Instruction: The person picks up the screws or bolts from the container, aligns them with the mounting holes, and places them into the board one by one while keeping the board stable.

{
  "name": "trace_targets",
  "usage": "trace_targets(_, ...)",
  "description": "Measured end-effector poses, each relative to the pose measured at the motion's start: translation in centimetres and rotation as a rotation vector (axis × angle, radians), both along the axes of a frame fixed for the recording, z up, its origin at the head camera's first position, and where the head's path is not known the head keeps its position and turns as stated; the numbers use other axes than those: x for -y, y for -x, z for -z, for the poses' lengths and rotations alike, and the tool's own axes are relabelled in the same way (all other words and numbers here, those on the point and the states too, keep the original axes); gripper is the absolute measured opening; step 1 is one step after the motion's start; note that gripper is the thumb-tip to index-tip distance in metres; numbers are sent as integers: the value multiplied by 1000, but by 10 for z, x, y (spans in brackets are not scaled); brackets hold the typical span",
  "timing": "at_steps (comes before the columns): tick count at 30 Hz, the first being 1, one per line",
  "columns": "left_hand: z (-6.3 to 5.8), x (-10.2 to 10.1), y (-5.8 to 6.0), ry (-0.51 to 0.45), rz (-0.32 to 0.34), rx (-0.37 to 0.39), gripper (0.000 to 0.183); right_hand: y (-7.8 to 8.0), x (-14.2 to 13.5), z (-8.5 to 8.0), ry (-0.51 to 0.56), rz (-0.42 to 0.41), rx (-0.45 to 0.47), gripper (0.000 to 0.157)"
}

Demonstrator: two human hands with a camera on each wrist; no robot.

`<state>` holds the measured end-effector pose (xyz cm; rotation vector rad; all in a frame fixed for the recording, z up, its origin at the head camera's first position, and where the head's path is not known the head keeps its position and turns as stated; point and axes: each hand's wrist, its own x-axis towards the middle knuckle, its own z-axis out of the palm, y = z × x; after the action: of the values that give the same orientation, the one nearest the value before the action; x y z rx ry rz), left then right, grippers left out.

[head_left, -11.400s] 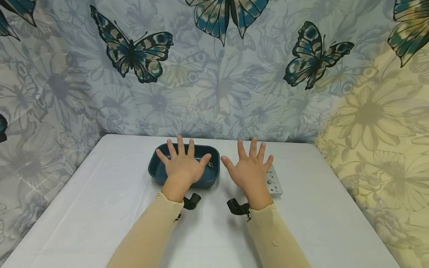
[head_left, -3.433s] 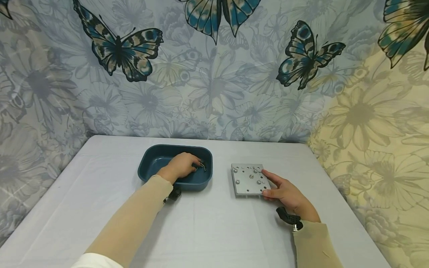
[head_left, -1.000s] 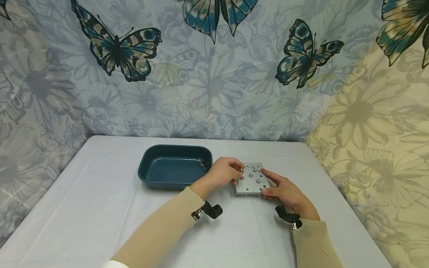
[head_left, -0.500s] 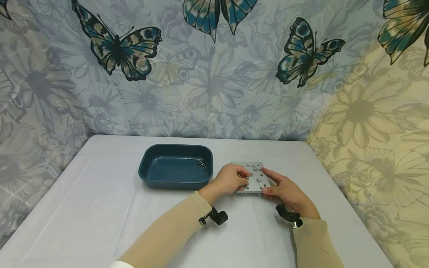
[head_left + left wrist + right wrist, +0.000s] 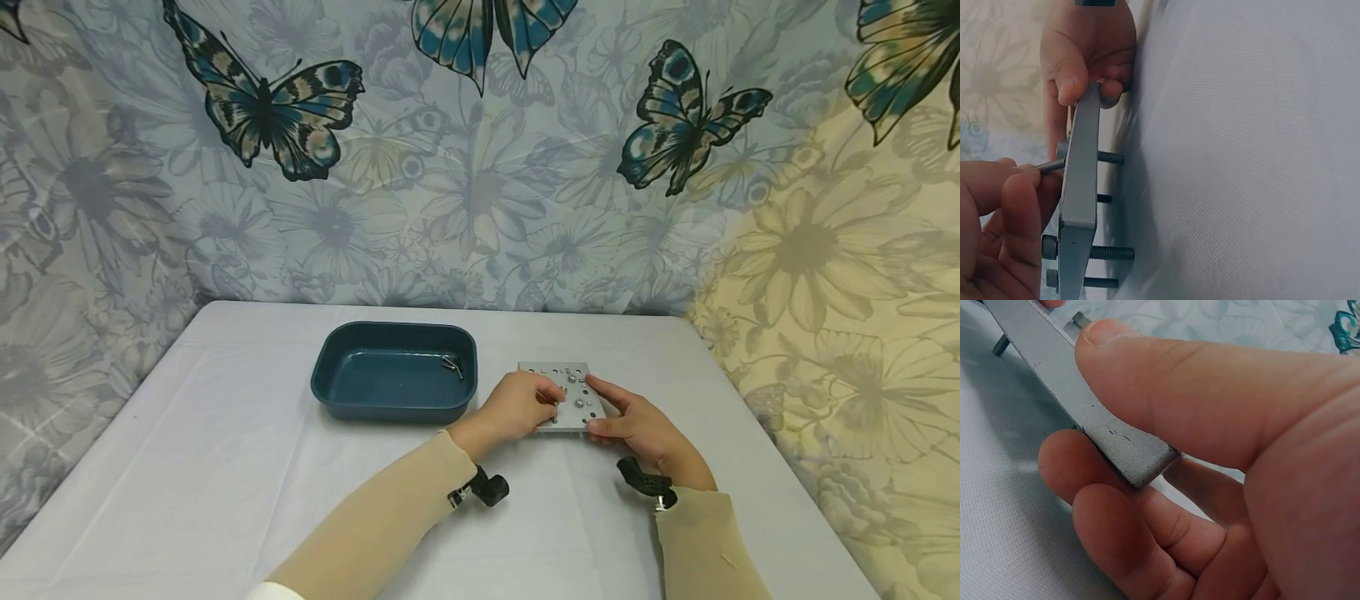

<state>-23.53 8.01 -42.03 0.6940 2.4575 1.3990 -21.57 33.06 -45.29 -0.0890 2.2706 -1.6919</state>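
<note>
My right hand (image 5: 643, 429) grips the right edge of a flat metal plate (image 5: 573, 422) drilled with several holes. In the right wrist view, its thumb (image 5: 1160, 387) lies over the plate and other fingers curl beneath. The left hand (image 5: 516, 407) pinches a screw (image 5: 1052, 166) over the plate's left half; in the left wrist view the threaded end meets the plate's top face. The screw's head is hidden by the fingertips. Several other screws (image 5: 1112, 252) pass through the plate, heads on top and threaded shanks poking out below, above the white cloth.
A dark blue tray (image 5: 393, 413) stands left of the plate, with a few loose screws (image 5: 452, 367) at its right end. White cloth (image 5: 187, 475) covers the table. Behind it hangs a butterfly-patterned backdrop (image 5: 480, 200).
From lying spread above the table, my hands went to the plate and the tray. The left hand then brought a screw from the tray to the plate and shifted slightly right. The right hand keeps its grip.
</note>
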Motion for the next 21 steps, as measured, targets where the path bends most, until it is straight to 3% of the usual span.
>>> trace_targets(8, 0, 1, 0, 42, 44, -65, 18, 1, 1, 0, -11, 4, 3, 93)
trace_targets(18, 2, 2, 0, 11, 63, -64, 19, 0, 2, -1, 18, 4, 14, 93)
trace_targets(21, 1, 4, -1, -18, 53, -27, 19, 0, 2, -1, 14, 6, 16, 93)
